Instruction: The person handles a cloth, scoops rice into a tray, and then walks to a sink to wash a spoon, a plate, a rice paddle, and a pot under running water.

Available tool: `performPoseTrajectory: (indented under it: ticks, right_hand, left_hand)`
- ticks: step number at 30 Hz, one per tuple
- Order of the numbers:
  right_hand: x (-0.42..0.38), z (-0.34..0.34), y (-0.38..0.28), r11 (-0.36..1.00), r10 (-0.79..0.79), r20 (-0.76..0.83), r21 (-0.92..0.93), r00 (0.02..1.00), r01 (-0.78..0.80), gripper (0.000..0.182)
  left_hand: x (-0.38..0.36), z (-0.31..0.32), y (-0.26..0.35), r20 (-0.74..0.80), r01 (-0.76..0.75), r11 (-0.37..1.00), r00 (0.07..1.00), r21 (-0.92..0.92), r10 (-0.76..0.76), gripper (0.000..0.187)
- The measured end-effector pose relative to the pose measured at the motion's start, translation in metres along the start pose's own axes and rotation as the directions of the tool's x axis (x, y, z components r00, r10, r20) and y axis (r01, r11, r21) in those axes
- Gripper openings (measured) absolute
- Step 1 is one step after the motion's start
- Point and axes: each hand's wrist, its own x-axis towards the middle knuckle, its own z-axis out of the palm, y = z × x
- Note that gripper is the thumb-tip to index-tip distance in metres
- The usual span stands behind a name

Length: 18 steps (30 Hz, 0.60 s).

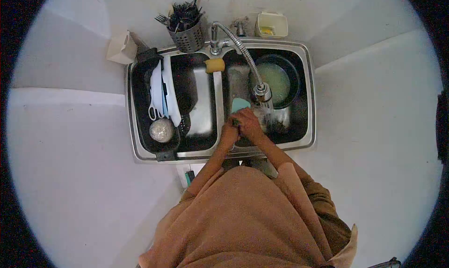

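Over the near left part of the right basin [303, 123], my two hands are close together. My left hand [229, 134] is closed low down, fingers wrapped round what looks like the handle end of a teal spatula [241, 105]. My right hand [249, 124] is closed over it just above, with the broad pale teal head sticking out past the fingers. Much of the handle is hidden by my hands. Water runs from the spray head [262, 93] of the flexible tap, just right of my right hand.
A dark round pan [293, 92] with cloudy liquid sits in the right basin. A yellow sponge [215, 66] rests on the divider [218, 99]. A black rack [166, 155] in the left basin holds white boards [172, 95], scissors and a crumpled silvery ball [161, 130]. Behind stands a cutlery holder [189, 40].
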Motion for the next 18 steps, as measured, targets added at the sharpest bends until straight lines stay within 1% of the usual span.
performPoseTrajectory:
  ticks: [2,3,4,6,7,8,9,10,11,12,13,14,15,16,17,18]
  right_hand:
    - [0.011,0.006,0.034,0.986,0.164,0.028,-0.045,0.986,-0.162,0.037]
    - [0.018,0.006,0.042,0.967,0.248,0.036,-0.066,0.968,-0.245,0.037]
    - [0.014,0.005,0.042,0.917,0.399,0.102,-0.015,0.911,-0.399,0.036]
    - [0.031,-0.013,0.029,0.743,0.640,0.235,0.054,0.732,-0.667,0.034]
    - [0.029,-0.014,0.025,0.849,0.513,0.171,0.040,0.841,-0.527,0.035]
    - [0.016,-0.013,0.011,0.926,0.373,0.117,0.014,0.920,-0.377,0.036]
    - [0.003,-0.011,-0.003,0.975,0.222,0.070,-0.017,0.973,-0.221,0.037]
    - [-0.003,-0.005,-0.006,0.994,0.105,-0.019,0.002,0.994,-0.105,0.040]
    - [-0.001,-0.007,-0.006,0.992,0.125,-0.009,-0.033,0.992,-0.125,0.040]
    - [0.002,-0.010,-0.006,0.987,0.146,0.003,-0.067,0.989,-0.145,0.040]
    - [0.002,-0.012,-0.006,0.980,0.173,0.015,-0.098,0.985,-0.170,0.040]
    - [0.007,-0.011,0.003,0.953,0.302,0.026,-0.031,0.953,-0.301,0.039]
    - [0.016,-0.010,0.017,0.905,0.422,0.042,0.033,0.906,-0.423,0.038]
    - [0.018,-0.011,0.019,0.895,0.443,0.037,0.030,0.896,-0.444,0.037]
    - [0.019,-0.011,0.020,0.885,0.465,0.032,0.026,0.885,-0.466,0.037]
    - [0.019,-0.013,0.010,0.921,0.387,0.003,-0.045,0.922,-0.386,0.036]
  left_hand:
    - [0.001,0.005,-0.009,0.007,-0.052,0.999,0.999,-0.009,0.052,0.010]
    - [-0.012,0.004,0.010,0.026,-0.009,0.988,1.000,-0.155,0.013,0.010]
    - [-0.022,0.004,0.018,0.050,0.042,0.954,0.998,-0.296,-0.029,0.011]
    - [-0.005,0.012,-0.017,0.125,0.168,0.796,0.985,-0.582,-0.116,0.014]
    - [0.007,0.015,-0.032,0.035,0.027,0.858,0.999,-0.513,-0.010,0.015]
    - [0.020,0.018,-0.047,-0.057,-0.111,0.899,0.994,-0.423,0.096,0.016]
    - [0.024,0.013,-0.056,-0.178,-0.395,0.918,0.906,-0.030,0.384,0.017]
    - [0.029,0.013,-0.063,-0.190,-0.401,0.904,0.909,-0.148,0.372,0.018]
    - [0.032,0.012,-0.063,-0.203,-0.404,0.876,0.911,-0.264,0.359,0.018]
    - [0.034,0.013,-0.062,-0.015,-0.055,0.609,0.997,-0.791,0.071,0.019]
    - [0.033,0.015,-0.065,0.309,0.313,0.051,0.949,-0.949,-0.070,0.019]
    - [0.019,0.012,-0.046,0.233,0.272,0.450,0.962,-0.851,-0.142,0.019]
    - [-0.002,0.007,-0.008,0.135,0.216,0.772,0.976,-0.598,-0.168,0.020]
    - [-0.014,0.004,0.014,0.037,0.156,0.959,0.988,-0.235,-0.152,0.021]
    - [-0.012,0.004,0.010,0.031,0.109,0.969,0.994,-0.221,-0.105,0.021]
    - [-0.006,0.003,0.002,0.024,0.058,0.976,0.998,-0.209,-0.054,0.020]
